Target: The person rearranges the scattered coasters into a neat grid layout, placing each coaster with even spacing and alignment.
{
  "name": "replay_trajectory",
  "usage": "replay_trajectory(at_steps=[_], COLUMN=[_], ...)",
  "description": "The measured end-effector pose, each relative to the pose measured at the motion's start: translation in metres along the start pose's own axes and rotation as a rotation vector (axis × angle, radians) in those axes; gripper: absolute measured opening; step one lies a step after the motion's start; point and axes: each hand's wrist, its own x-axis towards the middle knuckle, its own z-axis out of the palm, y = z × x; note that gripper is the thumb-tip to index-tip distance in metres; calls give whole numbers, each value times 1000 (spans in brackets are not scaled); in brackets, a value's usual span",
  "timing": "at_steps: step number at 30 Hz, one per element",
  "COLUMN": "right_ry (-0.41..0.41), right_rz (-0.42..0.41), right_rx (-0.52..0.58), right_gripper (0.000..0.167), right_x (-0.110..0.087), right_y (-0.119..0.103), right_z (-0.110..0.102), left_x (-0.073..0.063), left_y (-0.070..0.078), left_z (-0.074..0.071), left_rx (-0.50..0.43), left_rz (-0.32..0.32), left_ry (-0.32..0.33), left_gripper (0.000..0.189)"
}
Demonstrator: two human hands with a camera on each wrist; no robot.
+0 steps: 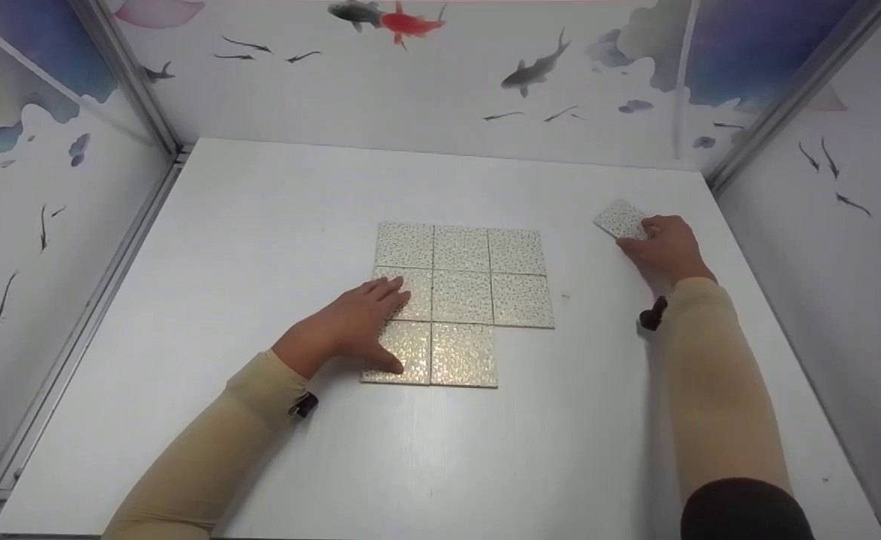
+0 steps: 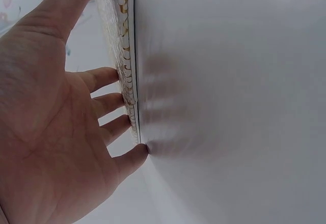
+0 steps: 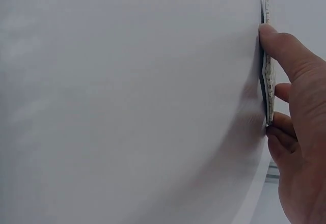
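Note:
Several square speckled tiles (image 1: pixel 461 296) lie edge to edge on the white table: three in the far row, three in the middle row and two in the near row. My left hand (image 1: pixel 350 322) is spread over the left edge of this group. Its fingertips touch a middle-row tile and its thumb rests on the near-left tile (image 1: pixel 414 352). In the left wrist view the fingers (image 2: pixel 109 76) reach the tiles' patterned side edge. Over at the right, my right hand (image 1: pixel 669 244) pinches a separate speckled tile (image 1: pixel 620 217) between thumb and fingers. In the right wrist view this tile (image 3: pixel 268 76) appears edge-on, close to the table.
The white table (image 1: pixel 545 457) extends around the tiles. Panels printed with fish and lotus shapes stand behind (image 1: pixel 447 97) and on both sides, joined by metal rails (image 1: pixel 129 75). Each wrist carries a small black device (image 1: pixel 652 313).

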Motion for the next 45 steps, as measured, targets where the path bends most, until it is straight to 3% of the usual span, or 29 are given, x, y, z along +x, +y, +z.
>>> replay_trajectory(at_steps=[5, 9, 17, 25, 45], right_ry=[1, -13, -20, 36, -58], right_rz=[-27, -90, -217, -432, -673], right_rx=[-89, -96, -130, -181, -118], right_gripper=[95, 97, 88, 71, 71], right_x=[15, 14, -11, -37, -95], right_y=[20, 22, 11, -7, -34], right_z=[3, 5, 14, 31, 69], left_x=[1, -1, -2, -1, -3], left_y=[-1, -1, 1, -1, 0], left_z=[0, -1, -1, 1, -2], left_rx=[-1, -2, -8, -9, -27], left_rz=[4, 1, 15, 5, 8], left_ry=[2, 3, 6, 9, 12], left_gripper=[128, 128, 127, 126, 126])
